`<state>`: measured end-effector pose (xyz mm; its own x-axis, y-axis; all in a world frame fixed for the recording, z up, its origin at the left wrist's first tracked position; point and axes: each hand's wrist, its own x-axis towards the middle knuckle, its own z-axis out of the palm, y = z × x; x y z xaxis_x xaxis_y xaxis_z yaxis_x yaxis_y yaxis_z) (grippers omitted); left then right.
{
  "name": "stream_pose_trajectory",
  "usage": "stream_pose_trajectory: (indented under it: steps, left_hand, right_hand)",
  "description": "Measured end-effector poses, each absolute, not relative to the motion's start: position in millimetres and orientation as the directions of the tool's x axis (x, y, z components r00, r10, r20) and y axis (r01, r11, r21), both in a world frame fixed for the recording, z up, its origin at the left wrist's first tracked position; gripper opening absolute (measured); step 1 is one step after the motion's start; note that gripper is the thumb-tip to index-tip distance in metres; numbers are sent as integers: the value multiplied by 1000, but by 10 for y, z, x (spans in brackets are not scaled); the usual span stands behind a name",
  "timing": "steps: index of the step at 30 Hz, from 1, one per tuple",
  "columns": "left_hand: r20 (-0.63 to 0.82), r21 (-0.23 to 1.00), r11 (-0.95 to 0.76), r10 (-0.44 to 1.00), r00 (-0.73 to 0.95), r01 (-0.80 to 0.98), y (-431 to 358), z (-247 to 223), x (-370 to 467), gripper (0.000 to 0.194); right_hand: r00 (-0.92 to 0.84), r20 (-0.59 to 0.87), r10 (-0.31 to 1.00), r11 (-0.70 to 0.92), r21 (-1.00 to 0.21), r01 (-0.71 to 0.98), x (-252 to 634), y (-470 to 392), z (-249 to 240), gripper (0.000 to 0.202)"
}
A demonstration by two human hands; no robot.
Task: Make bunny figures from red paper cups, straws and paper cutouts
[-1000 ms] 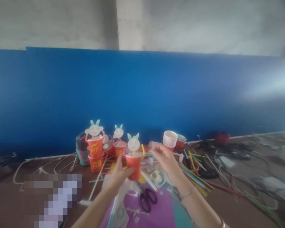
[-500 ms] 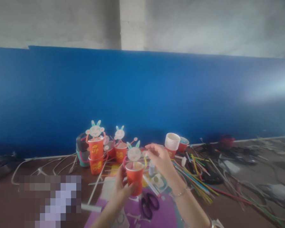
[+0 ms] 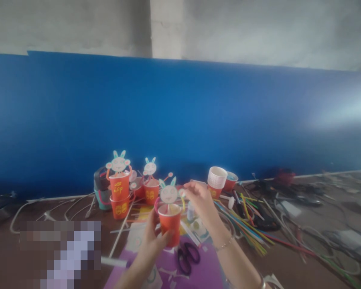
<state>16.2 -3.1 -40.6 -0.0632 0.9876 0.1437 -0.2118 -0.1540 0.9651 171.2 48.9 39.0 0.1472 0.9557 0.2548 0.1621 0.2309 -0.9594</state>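
Observation:
My left hand (image 3: 156,237) is wrapped round a red paper cup (image 3: 170,224), held upright over the purple sheet. A white paper rabbit face (image 3: 169,194) with green-edged ears rises from the cup's rim. A pink pipe cleaner (image 3: 157,204) bends up at its left and a yellow pipe cleaner (image 3: 183,203) at its right. My right hand (image 3: 201,200) has its fingertips closed at the small round paper piece (image 3: 182,193) atop the yellow one; the exact grip is partly hidden. Purple-handled scissors (image 3: 188,258) lie below the cup.
Two stacked red cups with a rabbit (image 3: 119,186) stand at left, another rabbit cup (image 3: 152,192) beside them. At right are stacked paper cups (image 3: 217,178), colourful pipe cleaners (image 3: 243,224) and tangled cables (image 3: 313,241). A blue panel (image 3: 180,116) stands behind; a purple sheet (image 3: 207,273) lies in front.
The view has shifted slightly, so things sit a little further left and higher. Both hands keep nearly the same pose at the cup and its paper piece.

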Motion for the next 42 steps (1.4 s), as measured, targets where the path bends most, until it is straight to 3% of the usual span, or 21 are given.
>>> stream_pose_trajectory:
  steps: [15,32,42]
  left_hand:
    - [116,948,-129,991,-60,-292,-69,-336,194,79]
    - [86,941,-115,991,-105,-319,-88,-318,233,76]
    - [101,939,-138,986,-131,-316,-92,-312,245,75]
  right_hand:
    - [182,253,950,251,-967,35,1577,456,354,20]
    - [203,263,943,262,-965,33,1545,410,376,23]
    - [173,223,959,244,-963,-114,1532,416,370,27]
